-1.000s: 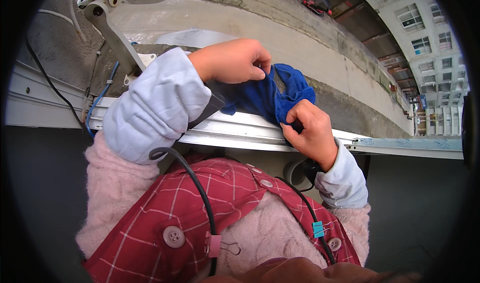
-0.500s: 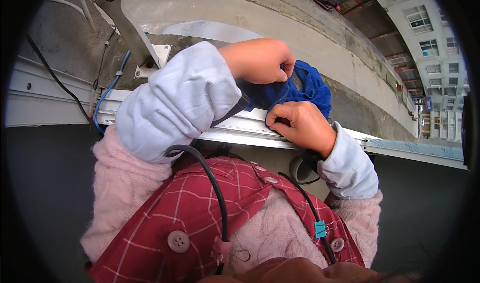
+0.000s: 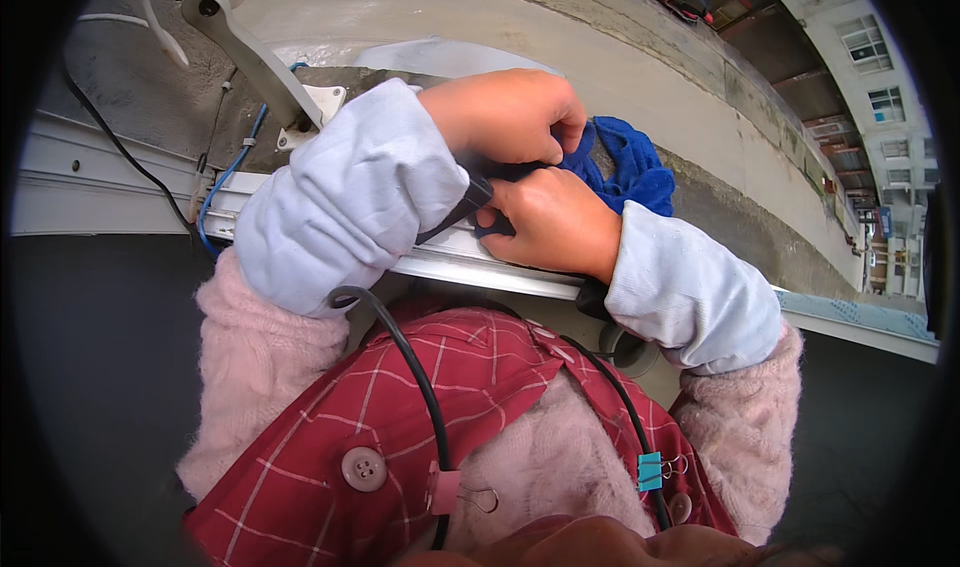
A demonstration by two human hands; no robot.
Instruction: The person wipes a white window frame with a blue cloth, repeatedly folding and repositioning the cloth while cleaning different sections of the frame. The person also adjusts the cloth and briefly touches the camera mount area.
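A blue cloth [image 3: 642, 172], bunched and folded, lies over the outer edge of a white window frame [image 3: 455, 265]. My left hand [image 3: 512, 117] reaches across it from the left, fingers curled down and closed on the cloth. Just below, my right hand [image 3: 560, 222] is closed at the frame's track, its fingertips tucked beneath the left hand. A dark patch shows between the right thumb and fingers, but what they hold cannot be made out. Near the right fingertips, a black band [image 3: 462, 210] sits at my left wrist. The hands hide the cloth's near part.
A grey metal bracket [image 3: 262, 57] is bolted to the ledge on the left, beside a blue cable [image 3: 225, 177] and a black cable [image 3: 125, 172]. Beyond the sill lies a paved strip [image 3: 560, 42] far below. A building [image 3: 870, 47] stands at the right.
My right hand has moved left along the frame and now sits right under the left hand. The left hand has shifted slightly left, still at the cloth.
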